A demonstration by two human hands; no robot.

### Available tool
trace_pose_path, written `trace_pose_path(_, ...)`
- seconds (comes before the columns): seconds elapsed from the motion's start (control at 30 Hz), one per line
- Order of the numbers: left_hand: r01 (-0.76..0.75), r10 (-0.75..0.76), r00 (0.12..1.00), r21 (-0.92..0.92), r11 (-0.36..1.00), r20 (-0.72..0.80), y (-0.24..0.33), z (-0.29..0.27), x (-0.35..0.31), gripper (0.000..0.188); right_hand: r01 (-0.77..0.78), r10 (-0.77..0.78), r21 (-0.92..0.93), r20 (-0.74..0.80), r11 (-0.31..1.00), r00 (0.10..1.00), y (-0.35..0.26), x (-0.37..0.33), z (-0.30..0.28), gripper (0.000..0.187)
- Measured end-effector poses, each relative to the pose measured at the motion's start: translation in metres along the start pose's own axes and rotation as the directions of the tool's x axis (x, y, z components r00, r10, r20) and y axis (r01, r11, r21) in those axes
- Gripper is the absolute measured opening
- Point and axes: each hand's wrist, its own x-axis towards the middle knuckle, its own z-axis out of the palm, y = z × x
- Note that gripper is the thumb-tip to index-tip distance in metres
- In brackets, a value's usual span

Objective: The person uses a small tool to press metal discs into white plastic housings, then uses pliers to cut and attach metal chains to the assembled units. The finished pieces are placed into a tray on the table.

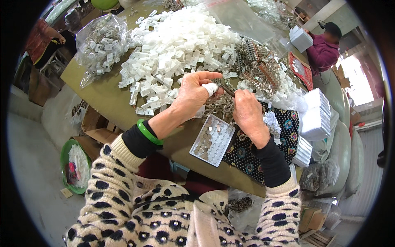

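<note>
My left hand (190, 94) is over the middle of the table, its thumb bound in a white wrap (211, 89). Thumb and forefinger close on something small that I cannot make out. My right hand (249, 113) grips a slim dark metal tool (226, 88), whose tip reaches the left fingertips. Below the hands lies a tangle of brownish metal pieces (222, 106). Nearer me, a white pocketed tray (212, 140) holds many small grey discs, most of them in its left part. A patterned dark cloth (242, 153) lies beside the tray, partly under my right wrist.
A large heap of white plastic cases (177, 45) covers the table's far middle. At left stands a clear bag of similar pieces (101, 45). Metal strips (257, 61) and stacked white trays (314, 115) are at right. A person (323, 49) works at far right.
</note>
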Motion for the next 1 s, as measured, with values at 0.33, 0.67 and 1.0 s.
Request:
trace_pose_path(0.33, -0.166, 0.175, 0.985, 0.264, 0.950, -0.009, -0.007, 0.004, 0.000, 0.029, -0.002, -0.005, -0.132, -0.052, 0.991, 0.999, -0.010, -0.003, -0.002, 0.011)
trace_pose_path(0.67, -0.301, 0.352, 0.936, 0.532, 0.792, 0.005, -0.006, 0.010, 0.008, 0.030, -0.055, 0.005, -0.336, -0.148, 0.940, 0.989, -0.010, -0.003, -0.004, 0.007)
trace_pose_path(1.0, -0.507, 0.257, 0.845, 0.856, 0.102, 0.470, 0.025, 0.002, 0.044, 0.023, 0.019, -0.028, -0.186, -0.049, 0.982, 0.998, 0.022, -0.045, -0.026, 0.008)
